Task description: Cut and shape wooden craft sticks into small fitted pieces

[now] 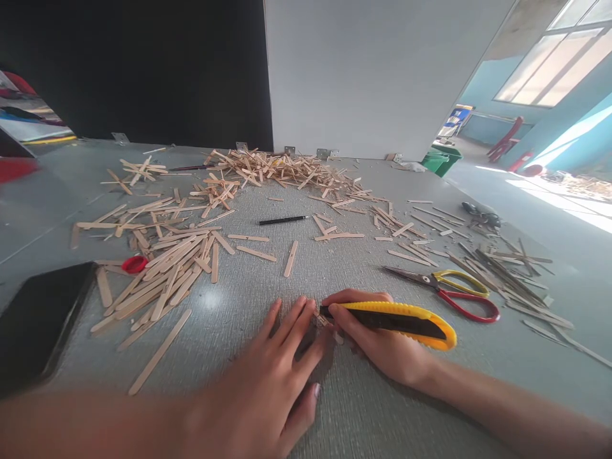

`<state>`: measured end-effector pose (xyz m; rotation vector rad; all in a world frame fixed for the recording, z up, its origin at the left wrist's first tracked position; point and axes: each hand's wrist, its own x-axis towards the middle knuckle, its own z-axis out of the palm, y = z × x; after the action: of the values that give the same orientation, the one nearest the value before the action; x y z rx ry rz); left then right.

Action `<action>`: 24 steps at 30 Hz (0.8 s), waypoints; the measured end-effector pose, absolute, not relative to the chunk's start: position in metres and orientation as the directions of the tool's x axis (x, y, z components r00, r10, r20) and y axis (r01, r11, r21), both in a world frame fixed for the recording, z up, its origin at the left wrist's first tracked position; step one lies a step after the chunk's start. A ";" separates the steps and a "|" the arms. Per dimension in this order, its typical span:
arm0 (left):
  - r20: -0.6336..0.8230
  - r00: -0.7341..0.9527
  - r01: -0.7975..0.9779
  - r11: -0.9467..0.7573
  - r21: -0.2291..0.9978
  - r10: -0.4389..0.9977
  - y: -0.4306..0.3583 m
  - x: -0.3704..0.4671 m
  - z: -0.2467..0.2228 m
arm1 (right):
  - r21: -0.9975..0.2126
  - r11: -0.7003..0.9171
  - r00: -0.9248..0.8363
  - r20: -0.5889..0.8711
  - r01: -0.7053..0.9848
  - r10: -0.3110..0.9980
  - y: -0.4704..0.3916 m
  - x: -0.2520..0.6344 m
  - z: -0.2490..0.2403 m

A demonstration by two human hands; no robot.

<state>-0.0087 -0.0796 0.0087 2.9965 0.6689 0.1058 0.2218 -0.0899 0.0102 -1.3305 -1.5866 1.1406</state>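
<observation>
In my right hand is a yellow and black utility knife, its front end pointing left at a small wooden craft stick. My left hand lies on the table with its fingers spread, the index finger pressing on that stick. Most of the stick is covered by my fingers, and the blade cannot be made out. Right of the knife lie scissors with one yellow and one red handle. A black pen rests farther back, with a loose craft stick in front of it.
Craft sticks are heaped at the left and along the back. A dark phone and a red ring-shaped cap lie at the left. Cut strips are scattered right. Upright panels border the table's back; a green bin stands beyond.
</observation>
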 end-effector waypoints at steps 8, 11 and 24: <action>0.047 0.900 0.429 -0.899 0.085 0.434 -0.076 -0.008 0.008 | -0.944 0.071 -0.173 0.016 0.321 0.985 -0.089 0.221 0.013; 0.041 0.898 0.434 -0.897 0.086 0.438 -0.077 -0.009 0.007 | -0.932 0.115 -0.176 0.057 0.343 0.983 -0.089 0.221 0.014; 0.083 0.902 0.423 -0.906 0.019 0.423 -0.080 -0.009 0.012 | -0.797 0.391 -0.233 0.317 0.461 0.919 -0.095 0.221 0.000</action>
<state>-0.0086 -0.0797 0.0125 3.0629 0.6813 0.1343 0.2208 -0.0947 -0.0004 -1.1930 -1.8492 0.7232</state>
